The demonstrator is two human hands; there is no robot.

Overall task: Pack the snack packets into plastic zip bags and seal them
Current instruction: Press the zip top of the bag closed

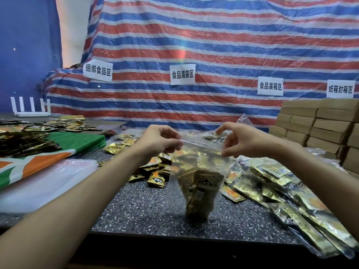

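A clear plastic zip bag (pixel 200 162) hangs above the speckled table (pixel 147 210), with several gold snack packets (pixel 202 191) gathered in its bottom. My left hand (pixel 157 140) pinches the bag's top strip at its left end. My right hand (pixel 240 140) pinches the same strip at its right end, thumb below and fingers above. The strip is stretched level between both hands. Loose gold packets (pixel 155 171) lie on the table behind the bag.
Several filled zip bags (pixel 281 193) are piled at the right. A stack of empty clear bags (pixel 44 183) lies at the left beside a green and orange cloth (pixel 58 152). Cardboard boxes (pixel 318 129) are stacked at the far right. A white router (pixel 31 111) stands far left.
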